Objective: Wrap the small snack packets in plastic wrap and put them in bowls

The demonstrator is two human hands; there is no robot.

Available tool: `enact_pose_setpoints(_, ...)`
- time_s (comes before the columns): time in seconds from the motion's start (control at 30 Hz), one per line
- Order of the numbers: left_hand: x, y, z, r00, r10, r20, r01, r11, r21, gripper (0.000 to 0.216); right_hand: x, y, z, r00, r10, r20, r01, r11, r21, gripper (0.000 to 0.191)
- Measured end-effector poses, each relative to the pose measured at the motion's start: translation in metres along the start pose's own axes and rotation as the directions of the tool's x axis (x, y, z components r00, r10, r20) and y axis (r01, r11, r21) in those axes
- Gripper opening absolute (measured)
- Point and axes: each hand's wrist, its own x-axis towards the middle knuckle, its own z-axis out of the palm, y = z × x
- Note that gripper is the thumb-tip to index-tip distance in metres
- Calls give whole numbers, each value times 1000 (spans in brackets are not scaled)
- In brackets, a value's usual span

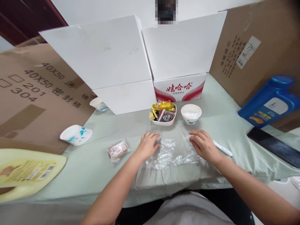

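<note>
A crinkled sheet of clear plastic film (167, 153) lies spread near the front of the table. My left hand (147, 145) rests at its left side, fingers bent and thumb apart from them. At the film's right side is my right hand (203, 145), its fingers loosely curved and touching the raised edge. Beyond the hands stands a white bowl (163, 123) filled with wrapped snacks (164, 106). Beside it is a paper bowl (191, 112) with a blue leaf print and something pale or clear inside. Left of my left hand lies a small wrapped snack (117, 151).
White cartons (124, 97) and brown cardboard boxes (234, 59) wall the back and sides. Two paper bowls (76, 135) lie tipped at left, near a yellow jug (28, 172). At right are a white utensil (223, 148), a blue bottle (267, 103) and a phone (276, 147).
</note>
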Motion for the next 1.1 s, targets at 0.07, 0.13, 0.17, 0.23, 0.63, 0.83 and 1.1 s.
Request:
enact_pose_setpoints(0.07, -2, -5, 5, 1000, 1, 22, -1, 1000, -12, 20, -10, -9, -5, 999, 32, 32, -34, 997, 68, 13)
enact_pose_setpoints(0.13, -8, -6, 10, 1000, 23, 2, -22, 997, -68, 7, -20, -14, -7, 988, 140, 64, -147, 982, 123, 14)
enact_pose_setpoints(0.17, -10, -6, 12, 999, 37, -18, -39, 994, -106, 7, -24, -15, -8, 974, 213, 79, -222, 965, 137, 14)
enact_pose_setpoints(0.23, -13, -6, 15, 996, 66, -55, -75, 981, -180, 12, -31, -14, -7, 924, 366, 111, -380, 914, 141, 14)
enact_pose_setpoints(0.63, -16, -5, 13, 996, 10, -88, -32, 967, -252, 6, -29, -1, 12, 791, 567, 230, -488, 811, -322, 27)
enact_pose_setpoints(0.83, -7, 1, 13, 985, -138, 103, 166, 923, -348, 7, -32, -3, 11, 847, 504, 166, -387, 801, -457, 30)
enact_pose_setpoints(1.1, 14, 21, 24, 961, -239, 141, 233, 971, 61, 11, -23, 19, 4, 795, 587, 155, -437, 730, -525, 28)
